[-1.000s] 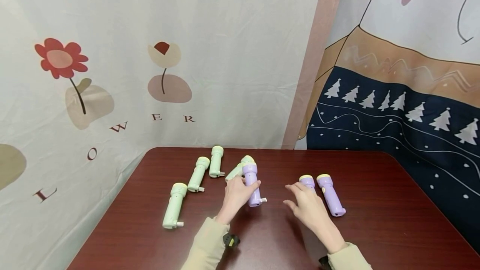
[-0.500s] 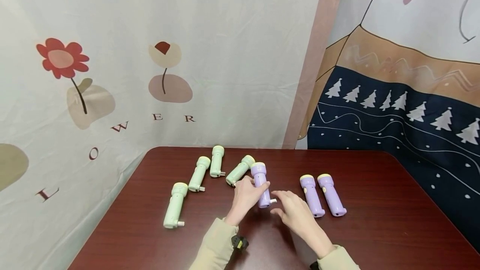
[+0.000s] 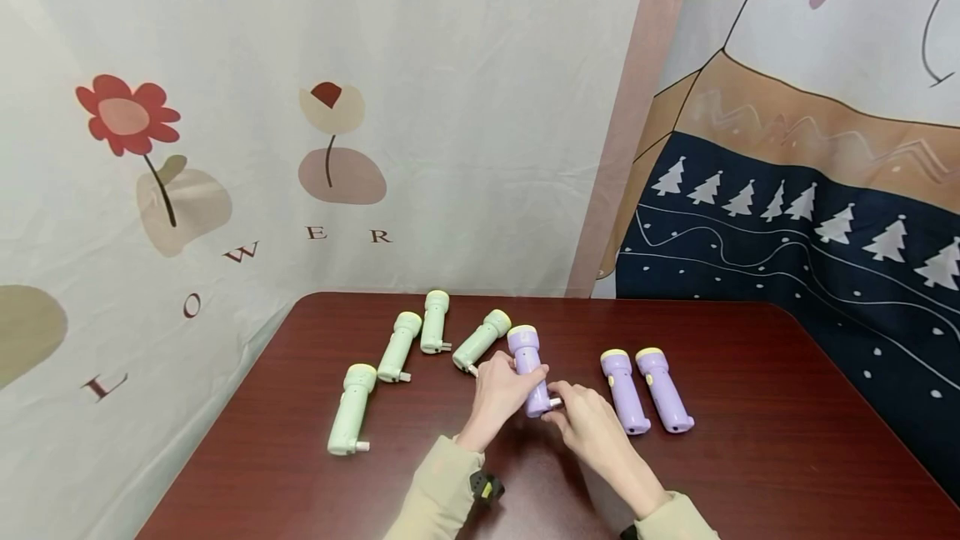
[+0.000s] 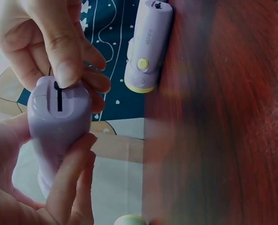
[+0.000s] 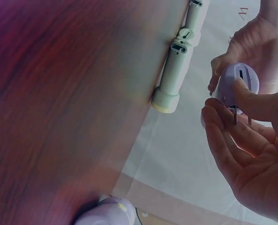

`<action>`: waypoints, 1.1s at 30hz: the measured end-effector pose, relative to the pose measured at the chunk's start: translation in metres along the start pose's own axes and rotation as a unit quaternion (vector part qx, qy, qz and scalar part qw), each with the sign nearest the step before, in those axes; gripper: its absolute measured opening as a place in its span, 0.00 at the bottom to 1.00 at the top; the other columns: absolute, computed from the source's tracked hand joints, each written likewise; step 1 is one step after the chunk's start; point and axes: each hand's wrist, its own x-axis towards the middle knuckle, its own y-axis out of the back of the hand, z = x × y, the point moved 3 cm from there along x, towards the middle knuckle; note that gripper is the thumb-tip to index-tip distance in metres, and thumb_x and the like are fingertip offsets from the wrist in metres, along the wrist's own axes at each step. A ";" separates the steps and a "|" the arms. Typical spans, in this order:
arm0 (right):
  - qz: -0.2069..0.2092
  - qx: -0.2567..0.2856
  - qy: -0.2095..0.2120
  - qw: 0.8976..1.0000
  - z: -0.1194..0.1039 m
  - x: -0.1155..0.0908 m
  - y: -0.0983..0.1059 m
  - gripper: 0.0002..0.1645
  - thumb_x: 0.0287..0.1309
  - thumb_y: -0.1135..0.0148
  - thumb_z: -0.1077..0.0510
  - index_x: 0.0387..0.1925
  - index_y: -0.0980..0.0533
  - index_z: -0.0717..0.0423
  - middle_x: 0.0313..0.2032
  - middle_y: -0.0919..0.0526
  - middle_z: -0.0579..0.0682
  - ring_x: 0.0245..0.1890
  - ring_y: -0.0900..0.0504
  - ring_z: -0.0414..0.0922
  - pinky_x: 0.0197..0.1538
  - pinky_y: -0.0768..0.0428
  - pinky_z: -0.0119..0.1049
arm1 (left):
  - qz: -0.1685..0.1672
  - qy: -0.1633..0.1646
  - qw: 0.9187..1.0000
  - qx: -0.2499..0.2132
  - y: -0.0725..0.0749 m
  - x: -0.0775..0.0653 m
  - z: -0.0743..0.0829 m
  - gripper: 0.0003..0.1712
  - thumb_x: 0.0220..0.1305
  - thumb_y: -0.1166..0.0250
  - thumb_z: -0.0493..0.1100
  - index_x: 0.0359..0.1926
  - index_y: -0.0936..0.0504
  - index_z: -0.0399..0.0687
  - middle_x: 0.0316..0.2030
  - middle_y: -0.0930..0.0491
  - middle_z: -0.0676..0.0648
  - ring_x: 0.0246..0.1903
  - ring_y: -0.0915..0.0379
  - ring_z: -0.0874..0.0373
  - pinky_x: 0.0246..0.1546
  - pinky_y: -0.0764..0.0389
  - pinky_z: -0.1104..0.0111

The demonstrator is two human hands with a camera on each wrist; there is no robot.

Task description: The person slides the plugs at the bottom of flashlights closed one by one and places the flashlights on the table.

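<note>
In the head view my left hand (image 3: 498,390) grips the body of a purple flashlight (image 3: 524,342), its yellow-rimmed head pointing away. A folding plug sticks out sideways at its tail, and my right hand (image 3: 596,427) has thumb and fingertips at it. Seen from the right wrist, two metal prongs (image 5: 235,115) stand out beside the right thumb, which presses the tail end, with fingers curled underneath. The left wrist view shows the dark slot (image 4: 59,99) in the tail, with the right thumb at one end of it.
Two more purple flashlights (image 3: 626,394) lie side by side on the dark red table (image 3: 765,473), right of my hands. Several light green flashlights (image 3: 350,411) lie to the left, plugs folded out. A printed curtain (image 3: 480,107) hangs behind the table.
My left hand has carried the purple flashlight slightly right, uncovering a green one. My right hand has come left from beside the purple pair, its fingers now at the plug.
</note>
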 end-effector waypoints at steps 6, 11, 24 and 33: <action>0.014 0.010 0.009 1.000 -0.001 -0.002 0.001 0.14 0.41 0.27 0.64 0.33 0.23 0.59 0.24 0.19 0.50 0.24 0.20 0.47 0.28 0.24 0.35 | 0.014 0.006 1.000 -0.005 -0.003 -0.003 0.000 0.23 0.41 0.28 0.54 0.25 0.26 0.41 0.18 0.25 0.48 0.19 0.34 0.59 0.21 0.36 0.71; 0.043 0.007 0.028 0.999 -0.001 -0.003 0.002 0.15 0.38 0.27 0.65 0.30 0.25 0.58 0.23 0.21 0.48 0.24 0.21 0.46 0.28 0.25 0.34 | 0.019 0.022 1.000 -0.006 -0.006 -0.005 -0.001 0.24 0.40 0.28 0.54 0.27 0.29 0.42 0.19 0.27 0.48 0.20 0.32 0.58 0.21 0.34 0.71; 0.060 0.005 0.046 0.997 0.001 -0.003 0.004 0.16 0.37 0.26 0.66 0.30 0.24 0.58 0.23 0.20 0.47 0.24 0.21 0.44 0.28 0.25 0.33 | 0.032 0.013 0.999 -0.002 -0.005 -0.006 0.004 0.24 0.40 0.28 0.55 0.26 0.28 0.43 0.19 0.27 0.48 0.20 0.32 0.57 0.21 0.35 0.70; 0.076 -0.001 0.062 0.995 0.000 -0.004 0.005 0.18 0.33 0.24 0.65 0.28 0.25 0.58 0.21 0.23 0.46 0.21 0.24 0.43 0.25 0.28 0.31 | 0.032 0.017 0.999 -0.009 -0.006 -0.006 0.004 0.24 0.39 0.28 0.55 0.27 0.28 0.44 0.20 0.25 0.48 0.20 0.31 0.58 0.21 0.33 0.70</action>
